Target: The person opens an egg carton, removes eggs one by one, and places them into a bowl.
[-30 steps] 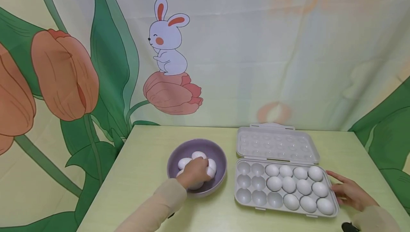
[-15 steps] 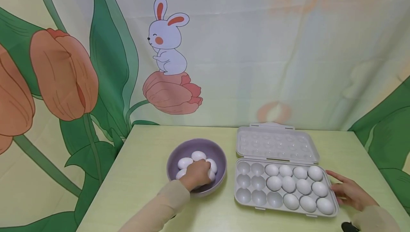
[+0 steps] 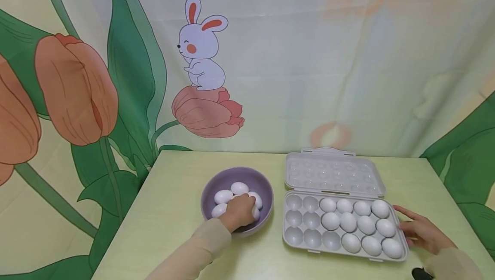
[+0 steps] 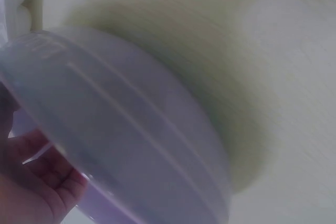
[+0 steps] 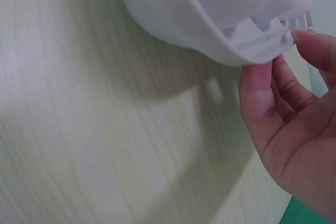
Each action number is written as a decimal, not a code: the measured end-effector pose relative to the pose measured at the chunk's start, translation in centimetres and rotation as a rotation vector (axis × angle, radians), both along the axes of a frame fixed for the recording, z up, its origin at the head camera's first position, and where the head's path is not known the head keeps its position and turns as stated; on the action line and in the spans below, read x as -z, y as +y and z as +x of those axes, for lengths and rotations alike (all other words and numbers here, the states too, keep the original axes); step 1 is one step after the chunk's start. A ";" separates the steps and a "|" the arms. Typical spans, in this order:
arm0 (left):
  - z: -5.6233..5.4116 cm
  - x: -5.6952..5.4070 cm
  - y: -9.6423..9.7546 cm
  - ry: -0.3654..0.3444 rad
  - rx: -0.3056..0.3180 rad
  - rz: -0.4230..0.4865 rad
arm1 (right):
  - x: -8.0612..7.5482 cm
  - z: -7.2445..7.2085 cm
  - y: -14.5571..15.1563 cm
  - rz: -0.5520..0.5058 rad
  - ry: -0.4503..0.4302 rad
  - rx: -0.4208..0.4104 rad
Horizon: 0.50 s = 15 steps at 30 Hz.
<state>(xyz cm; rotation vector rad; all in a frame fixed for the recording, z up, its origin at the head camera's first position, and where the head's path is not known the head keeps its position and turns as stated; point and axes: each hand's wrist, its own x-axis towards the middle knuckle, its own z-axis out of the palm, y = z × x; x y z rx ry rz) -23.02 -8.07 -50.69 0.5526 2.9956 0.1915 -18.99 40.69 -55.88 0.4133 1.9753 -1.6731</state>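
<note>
My left hand [image 3: 239,212] reaches down into a purple bowl [image 3: 209,181], its fingers bent among several white eggs [image 3: 239,188]. It covers part of the eggs, and I cannot tell whether one is in its grasp. In the left wrist view the bowl's wall [image 4: 136,114] hides the fingertips, and the curled fingers [image 4: 50,169] show just past the rim. My right hand [image 3: 425,230] holds the right end of a grey egg carton [image 3: 346,254]. The right wrist view shows the thumb on the carton's rim [image 5: 231,59] and a finger pressed beneath it.
The carton's lid [image 3: 334,172] lies folded back toward the patterned curtain [image 3: 267,78]. White eggs [image 3: 366,225] fill its right part, with bare cups [image 3: 303,220] at the left. A strip of pale table [image 3: 267,254] separates bowl and carton.
My left hand has shifted slightly right inside the bowl, and more of the eggs on its left now shows. The right hand stays at the carton.
</note>
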 end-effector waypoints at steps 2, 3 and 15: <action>0.0 0.0 0.0 -0.004 -0.002 -0.004 | 0.0 0.0 0.0 0.000 -0.001 0.004; -0.1 0.1 -0.1 -0.006 -0.003 -0.004 | -0.1 0.0 0.0 -0.002 0.000 0.004; 0.2 0.8 0.0 -0.014 -0.010 -0.089 | -0.2 0.0 0.0 -0.006 -0.002 -0.004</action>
